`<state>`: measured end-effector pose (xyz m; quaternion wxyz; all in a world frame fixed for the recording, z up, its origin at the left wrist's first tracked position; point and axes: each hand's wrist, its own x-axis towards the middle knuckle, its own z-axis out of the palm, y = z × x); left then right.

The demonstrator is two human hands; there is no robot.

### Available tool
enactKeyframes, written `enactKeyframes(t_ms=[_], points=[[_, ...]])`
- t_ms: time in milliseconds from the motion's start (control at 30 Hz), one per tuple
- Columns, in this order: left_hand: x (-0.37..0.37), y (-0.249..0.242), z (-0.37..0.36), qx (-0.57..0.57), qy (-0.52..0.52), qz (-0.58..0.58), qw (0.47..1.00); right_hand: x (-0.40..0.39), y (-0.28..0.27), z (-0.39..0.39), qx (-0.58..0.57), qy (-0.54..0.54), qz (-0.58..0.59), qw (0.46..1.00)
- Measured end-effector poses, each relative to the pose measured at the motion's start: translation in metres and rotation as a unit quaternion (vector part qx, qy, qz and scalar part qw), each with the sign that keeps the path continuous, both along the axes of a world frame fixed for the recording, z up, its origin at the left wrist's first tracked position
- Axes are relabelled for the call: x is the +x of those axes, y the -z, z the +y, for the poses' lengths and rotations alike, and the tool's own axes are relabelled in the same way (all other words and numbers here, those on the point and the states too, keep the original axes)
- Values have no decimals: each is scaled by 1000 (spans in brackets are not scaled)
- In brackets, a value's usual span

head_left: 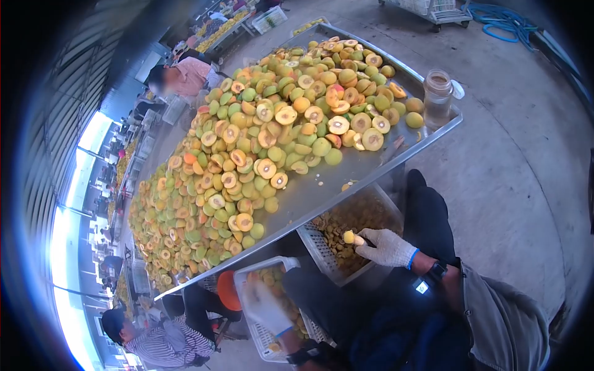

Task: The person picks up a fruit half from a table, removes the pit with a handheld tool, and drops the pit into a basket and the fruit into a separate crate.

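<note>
My right hand (385, 247), in a white knit glove, is closed on a small tool with a pale handle and a yellow tip (350, 237). It is over a white crate (330, 263) of brown pits. My left hand (266, 306), also gloved, is smeared by motion above another white crate (253, 337) holding yellow-green fruit halves; its fingers cannot be made out. Beyond both hands, a large heap of halved yellow and green fruit (266, 142) covers much of a metal table (356, 167).
A clear bottle (437, 99) stands at the table's right corner. A person in a striped shirt (167, 343) sits at lower left, near an orange-red round object (228, 290). Another person (192, 77) is across the table. Blue hose (501, 21) lies on the floor.
</note>
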<state>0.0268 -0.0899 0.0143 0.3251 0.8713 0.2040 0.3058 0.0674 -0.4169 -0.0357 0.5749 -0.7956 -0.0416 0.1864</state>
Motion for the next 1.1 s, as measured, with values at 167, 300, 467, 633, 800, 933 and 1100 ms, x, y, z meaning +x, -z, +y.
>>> enactKeyframes(t_ms=[167,300,467,633,800,933,1100], points=[[26,-18,-133,-269,224,175,920,-5,7,8,-18,12,-159,987],[35,9,-161,-258,309,193,895,-12,9,1,-43,42,-213,975],[36,15,-164,-317,264,226,882,-12,7,-6,-56,20,-208,976],[39,25,-173,-330,268,207,881,-10,4,-7,-52,15,-158,986],[48,40,-169,-213,372,127,895,-7,11,-12,-7,27,-98,995],[53,35,-166,-141,404,120,896,-5,12,-12,-6,30,-95,995],[58,45,-165,-252,333,208,884,-4,17,-11,-52,6,-97,994]])
